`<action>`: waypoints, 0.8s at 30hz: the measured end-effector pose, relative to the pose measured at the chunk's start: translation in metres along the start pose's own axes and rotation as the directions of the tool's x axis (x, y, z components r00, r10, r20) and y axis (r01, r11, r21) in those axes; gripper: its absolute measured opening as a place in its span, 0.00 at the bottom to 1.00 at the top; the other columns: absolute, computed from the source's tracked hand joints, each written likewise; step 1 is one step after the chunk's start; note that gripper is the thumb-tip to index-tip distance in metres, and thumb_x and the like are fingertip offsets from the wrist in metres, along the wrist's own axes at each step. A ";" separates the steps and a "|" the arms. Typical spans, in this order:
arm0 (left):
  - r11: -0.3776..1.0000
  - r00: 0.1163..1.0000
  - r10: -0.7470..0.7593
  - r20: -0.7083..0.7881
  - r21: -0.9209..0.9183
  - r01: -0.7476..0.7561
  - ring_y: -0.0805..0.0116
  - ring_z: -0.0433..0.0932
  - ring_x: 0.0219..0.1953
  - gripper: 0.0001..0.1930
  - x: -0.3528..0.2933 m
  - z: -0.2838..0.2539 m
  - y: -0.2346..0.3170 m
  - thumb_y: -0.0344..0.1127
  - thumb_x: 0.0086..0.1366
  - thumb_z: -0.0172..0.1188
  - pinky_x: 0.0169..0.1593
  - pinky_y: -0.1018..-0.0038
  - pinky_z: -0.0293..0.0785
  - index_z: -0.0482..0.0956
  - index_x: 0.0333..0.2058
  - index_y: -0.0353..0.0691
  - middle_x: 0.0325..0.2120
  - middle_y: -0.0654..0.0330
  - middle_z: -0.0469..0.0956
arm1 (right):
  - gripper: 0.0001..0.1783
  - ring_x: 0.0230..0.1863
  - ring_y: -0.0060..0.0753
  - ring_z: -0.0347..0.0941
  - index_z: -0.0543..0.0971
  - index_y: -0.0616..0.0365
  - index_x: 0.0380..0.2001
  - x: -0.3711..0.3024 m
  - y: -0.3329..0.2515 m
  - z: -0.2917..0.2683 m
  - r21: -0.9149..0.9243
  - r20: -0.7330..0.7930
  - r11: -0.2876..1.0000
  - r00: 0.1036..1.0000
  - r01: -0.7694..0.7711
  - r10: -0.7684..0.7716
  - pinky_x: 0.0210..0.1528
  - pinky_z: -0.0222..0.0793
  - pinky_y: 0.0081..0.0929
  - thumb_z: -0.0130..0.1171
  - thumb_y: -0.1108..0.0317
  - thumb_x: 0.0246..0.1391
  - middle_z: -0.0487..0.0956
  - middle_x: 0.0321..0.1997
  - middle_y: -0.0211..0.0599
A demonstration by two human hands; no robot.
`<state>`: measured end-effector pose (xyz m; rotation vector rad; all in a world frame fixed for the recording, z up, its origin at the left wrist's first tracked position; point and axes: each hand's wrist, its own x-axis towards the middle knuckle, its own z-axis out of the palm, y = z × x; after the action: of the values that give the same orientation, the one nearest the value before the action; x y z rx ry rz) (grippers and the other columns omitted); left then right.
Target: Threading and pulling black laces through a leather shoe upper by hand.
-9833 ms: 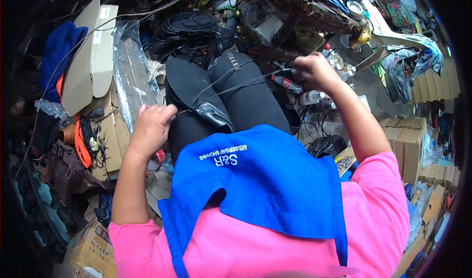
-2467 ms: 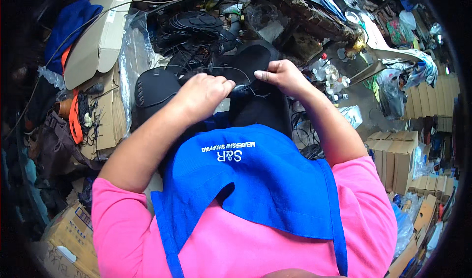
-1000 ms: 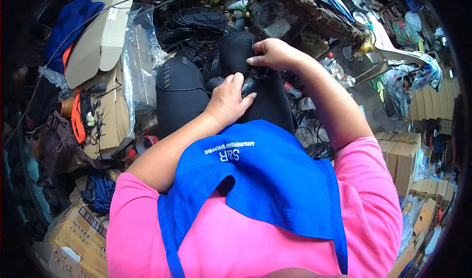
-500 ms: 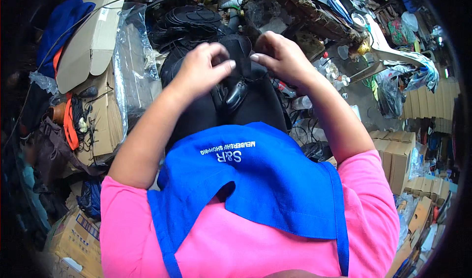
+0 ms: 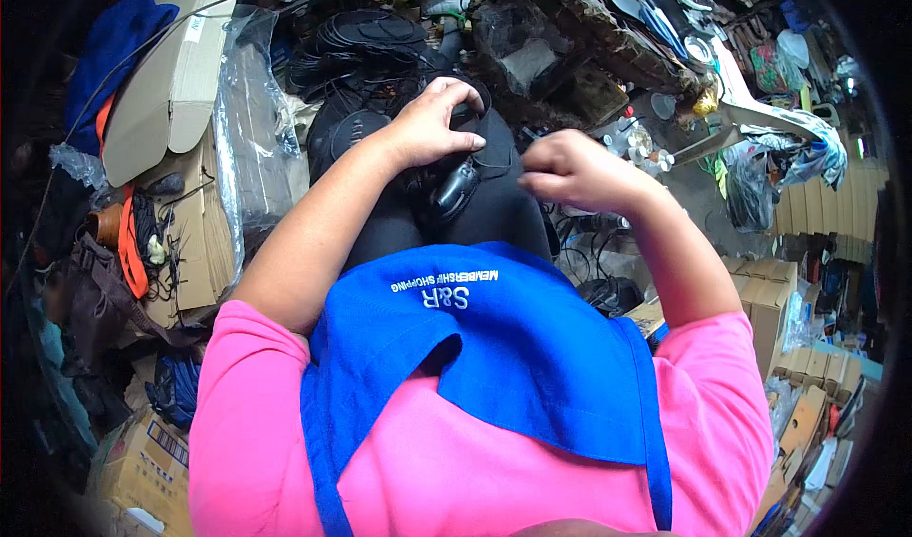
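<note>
Left hand: our left hand lies on top of a small black gadget on our lap, fingers spread a little and curled down over its far end, so it presses more than it grips

Right hand: our right hand is just right of the gadget, fingers pulled in tight together; we think they pinch a thin black wire, but the wire is too thin to see well in the grip

Where the gadget is: in the middle of the scene, on our dark trousers, just past the edge of the blue apron, touching the left palm

Why held so: we think the left hand keeps the gadget from sliding off the knee while the right hand works on the wire

Left side: a flat cardboard box and a clear plastic bag lie near our left knee

Far side: a pile of black cables sits just past the left hand

Right side: small bottles and brown boxes crowd close to the right arm

Room to move: the lap is the only open spot; stuff is all around, so both hands stay close together above the knees
</note>
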<state>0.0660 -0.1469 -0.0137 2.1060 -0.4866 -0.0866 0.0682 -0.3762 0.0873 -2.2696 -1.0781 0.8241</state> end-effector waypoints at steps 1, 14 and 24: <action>0.999 0.999 -0.031 -0.020 -0.014 0.030 0.56 0.64 0.57 0.26 -0.005 -0.001 0.004 0.36 0.46 0.69 0.61 0.66 0.59 0.72 0.45 0.43 0.49 0.54 0.67 | 0.14 0.21 0.29 0.64 0.73 0.66 0.23 -0.013 -0.005 -0.006 0.114 -0.051 0.992 0.997 -0.058 0.064 0.27 0.63 0.34 0.57 0.64 0.52 0.68 0.19 0.42; 0.990 0.996 -0.035 0.085 0.138 0.023 0.58 0.69 0.53 0.27 0.008 -0.029 0.021 0.34 0.46 0.69 0.58 0.68 0.65 0.75 0.48 0.44 0.47 0.55 0.69 | 0.13 0.36 0.36 0.76 0.81 0.53 0.41 0.010 0.021 0.025 0.046 -0.360 0.998 0.933 0.032 -0.013 0.39 0.71 0.29 0.58 0.72 0.50 0.78 0.33 0.40; 1.000 0.924 -0.011 0.383 0.029 0.000 0.65 0.74 0.42 0.13 0.025 -0.039 0.019 0.32 0.50 0.67 0.48 0.71 0.69 0.79 0.36 0.39 0.33 0.59 0.75 | 0.14 0.36 0.47 0.77 0.83 0.54 0.37 0.013 0.011 0.026 -0.146 -0.327 0.989 0.945 -0.021 -0.028 0.42 0.73 0.37 0.57 0.69 0.43 0.79 0.31 0.47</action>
<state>0.0930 -0.1347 0.0272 2.1231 -0.7172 -0.5061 0.0620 -0.3670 0.0581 -2.4158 -1.0125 0.3518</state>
